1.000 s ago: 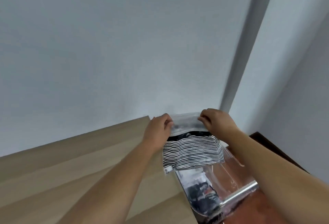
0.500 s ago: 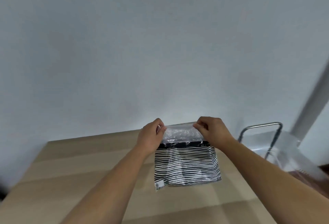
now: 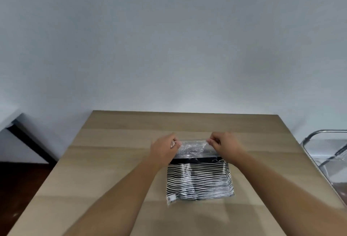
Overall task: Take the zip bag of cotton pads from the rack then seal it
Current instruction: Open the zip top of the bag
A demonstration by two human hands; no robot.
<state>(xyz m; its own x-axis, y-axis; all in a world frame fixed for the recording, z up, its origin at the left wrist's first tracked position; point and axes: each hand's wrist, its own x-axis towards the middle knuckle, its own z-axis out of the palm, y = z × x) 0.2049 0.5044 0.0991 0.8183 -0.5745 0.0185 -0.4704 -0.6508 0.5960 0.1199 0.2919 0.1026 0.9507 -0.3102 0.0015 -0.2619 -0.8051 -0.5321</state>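
Note:
A clear zip bag (image 3: 200, 177) with black and white striped contents lies flat on the wooden table (image 3: 112, 160), a little right of centre. Its clear top strip points away from me. My left hand (image 3: 164, 150) pinches the strip's left corner and my right hand (image 3: 224, 145) pinches its right corner. A small white label shows at the bag's near left corner. I cannot tell whether the zip is closed.
A chrome wire rack (image 3: 326, 153) holding clear plastic stands off the table's right edge. A pale wall rises behind the table. Dark floor and a dark skirting line (image 3: 28, 140) lie to the left.
The view has swung left from the rack to the table. Both hands have carried the bag from above the rack and laid it flat on the table, still pinching its top.

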